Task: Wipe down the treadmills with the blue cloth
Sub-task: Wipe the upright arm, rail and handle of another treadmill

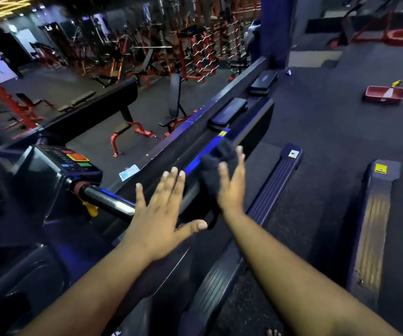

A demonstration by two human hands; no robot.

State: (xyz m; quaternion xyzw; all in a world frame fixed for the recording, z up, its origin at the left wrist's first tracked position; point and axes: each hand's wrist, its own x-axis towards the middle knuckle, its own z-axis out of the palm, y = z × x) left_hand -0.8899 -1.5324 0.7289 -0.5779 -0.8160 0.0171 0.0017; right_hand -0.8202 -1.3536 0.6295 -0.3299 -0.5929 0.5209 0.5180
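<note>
A dark blue cloth (216, 166) hangs bunched between my two hands, above the treadmill's side handrail (109, 202). My right hand (232, 185) is held edge-on with straight fingers against the cloth's right side. My left hand (164, 212) is spread flat, palm down, fingers straight, just left of the cloth and over the end of the handrail. The treadmill console (70, 160) with orange and green buttons is at the left. The treadmill belt (290, 229) and its ribbed side rail (272, 187) run below my right arm.
A second treadmill's side rail (375, 221) with a yellow sticker lies at the right. A long dark ledge (186, 141) carries black step platforms (228, 112). A red tray (385, 94) sits on the floor far right. Red weight benches (127, 129) fill the gym beyond.
</note>
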